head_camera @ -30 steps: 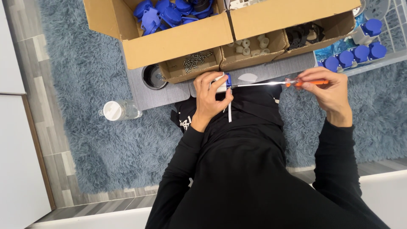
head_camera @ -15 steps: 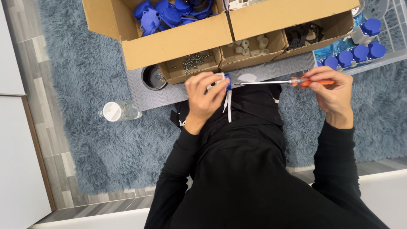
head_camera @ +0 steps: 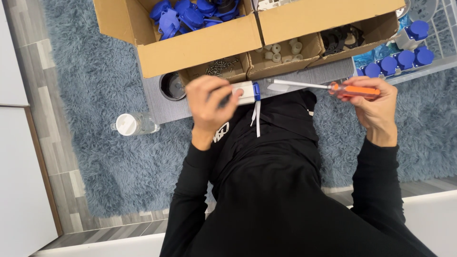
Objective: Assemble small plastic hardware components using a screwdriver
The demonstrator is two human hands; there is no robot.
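Left hand (head_camera: 209, 107) clamped around white-and-blue plug (head_camera: 245, 92); right hand (head_camera: 373, 102) gripping orange-handled screwdriver (head_camera: 328, 88). Step: fastening, tip apart; realignment needed.

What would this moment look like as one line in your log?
left hand: holds white-and-blue part | right hand: holds orange-handled screwdriver | tip: apart from part | ahead: cardboard boxes
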